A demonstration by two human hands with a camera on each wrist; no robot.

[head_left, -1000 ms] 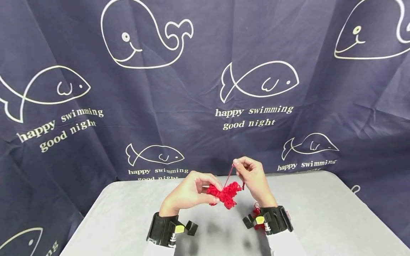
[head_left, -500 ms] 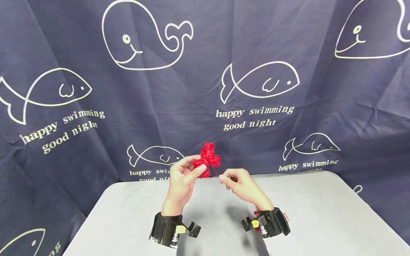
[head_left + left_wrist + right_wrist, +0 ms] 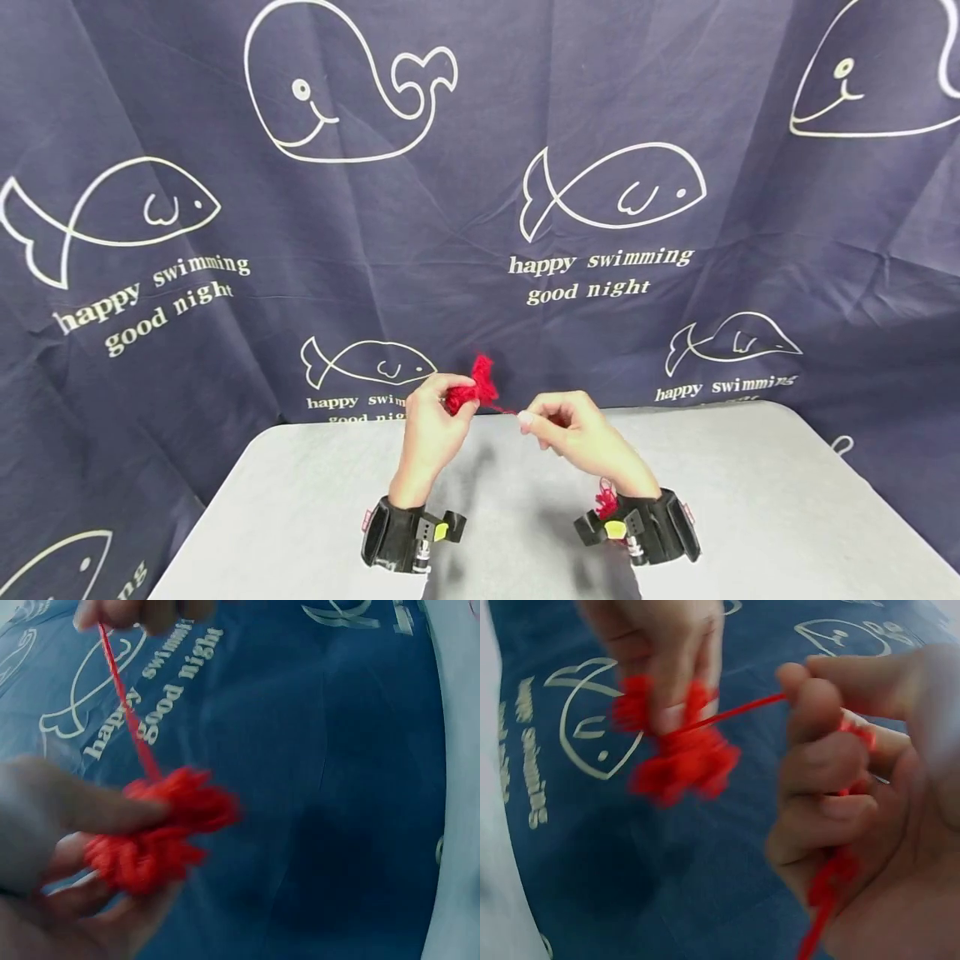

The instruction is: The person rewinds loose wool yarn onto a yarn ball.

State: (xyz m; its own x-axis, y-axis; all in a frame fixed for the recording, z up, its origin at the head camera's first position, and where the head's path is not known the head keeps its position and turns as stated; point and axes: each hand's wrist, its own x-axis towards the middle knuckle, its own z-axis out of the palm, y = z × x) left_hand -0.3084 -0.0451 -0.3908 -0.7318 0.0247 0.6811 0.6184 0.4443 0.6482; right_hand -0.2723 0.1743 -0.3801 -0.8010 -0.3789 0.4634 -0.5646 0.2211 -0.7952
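Yarn bundle (image 3: 471,390), red and fluffy, is gripped by the left hand (image 3: 431,425) between thumb and curled fingers, raised above the far edge of the grey tabletop (image 3: 300,517). A single red strand (image 3: 504,409) is seen running taut from the bundle to the right hand (image 3: 581,437), where it is pinched between thumb and forefinger; more yarn is trailed through the curled fingers toward the wrist. Both hands are held near each other, not touching. Black wrist mounts (image 3: 408,533) are worn on both forearms. A navy backdrop (image 3: 480,208) printed with white whales, fish and lettering is hung behind the tabletop.
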